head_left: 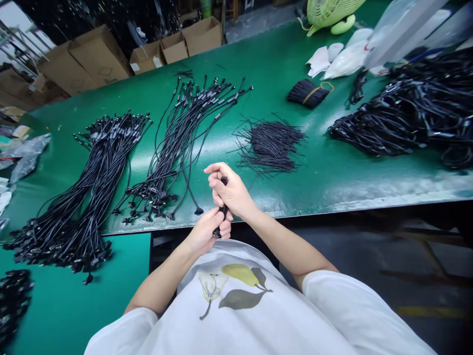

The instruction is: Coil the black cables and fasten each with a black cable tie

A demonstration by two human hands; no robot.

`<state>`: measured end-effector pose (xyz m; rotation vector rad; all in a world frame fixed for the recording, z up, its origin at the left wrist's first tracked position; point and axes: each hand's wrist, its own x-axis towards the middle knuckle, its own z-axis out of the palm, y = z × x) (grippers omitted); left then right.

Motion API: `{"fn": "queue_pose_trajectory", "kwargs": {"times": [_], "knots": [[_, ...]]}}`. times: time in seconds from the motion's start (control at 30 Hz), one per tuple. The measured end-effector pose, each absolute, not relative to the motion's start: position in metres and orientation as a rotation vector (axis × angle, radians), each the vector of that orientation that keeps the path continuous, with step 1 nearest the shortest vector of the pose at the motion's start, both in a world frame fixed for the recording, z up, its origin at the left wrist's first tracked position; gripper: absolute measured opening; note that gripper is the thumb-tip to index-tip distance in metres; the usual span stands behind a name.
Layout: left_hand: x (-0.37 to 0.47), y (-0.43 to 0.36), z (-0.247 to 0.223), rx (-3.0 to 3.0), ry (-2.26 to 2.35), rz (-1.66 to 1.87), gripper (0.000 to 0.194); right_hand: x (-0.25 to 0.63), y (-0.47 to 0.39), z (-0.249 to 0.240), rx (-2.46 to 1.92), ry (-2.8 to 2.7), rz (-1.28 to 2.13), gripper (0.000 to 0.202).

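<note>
A folded black cable (223,211) is upright between my hands, just in front of my shirt at the table's near edge. My left hand (207,229) wraps its fingers round the lower part. Higher up, my right hand (232,193) is closed about the upper part, with its index finger bent over the top. Much of the cable is hidden by my fingers. Beyond my right hand lies a loose pile of short black ties (273,144). To the left, a spread bunch of black cables (177,138) with connectors at both ends reaches close to my hands.
A thicker cable bunch (107,162) covers the table's left side. A banded black bundle (308,93) and a heap of coiled cables (406,108) lie at the right. Cardboard boxes (99,54) stand behind the green table (314,177); a green fan (328,15) is at the back.
</note>
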<state>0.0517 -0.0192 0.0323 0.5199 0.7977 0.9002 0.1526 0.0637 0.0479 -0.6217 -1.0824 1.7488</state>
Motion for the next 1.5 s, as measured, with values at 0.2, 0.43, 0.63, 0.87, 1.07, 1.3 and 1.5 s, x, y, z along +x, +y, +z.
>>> {"fn": "queue_pose_trajectory", "kwargs": {"times": [0.2, 0.43, 0.63, 0.87, 1.07, 1.3, 1.5], "knots": [[0.059, -0.010, 0.032, 0.535, 0.833, 0.869, 0.044, 0.157, 0.073, 0.043, -0.660, -1.006, 1.778, 0.038], [0.040, 0.011, 0.029, 0.709, 1.039, 0.865, 0.045, 0.216, 0.078, 0.037, -0.645, -2.068, 0.550, 0.030], [0.042, 0.010, 0.029, 1.303, 1.130, 0.377, 0.043, 0.244, 0.057, 0.011, -0.434, -2.778, -0.061, 0.023], [0.053, 0.012, 0.019, 1.510, 1.131, 0.164, 0.036, 0.257, 0.043, 0.001, -0.637, -2.825, 0.064, 0.027], [0.058, 0.020, 0.017, 1.413, 1.038, 0.150, 0.043, 0.268, 0.042, 0.001, -0.601, -2.833, 0.132, 0.028], [0.063, 0.023, 0.016, 1.289, 1.007, 0.256, 0.043, 0.268, 0.050, 0.013, -0.595, -2.921, 0.254, 0.020], [0.061, 0.029, 0.022, 1.459, 1.047, 0.135, 0.039, 0.264, 0.064, 0.006, -0.374, -2.923, 0.025, 0.031]]}}
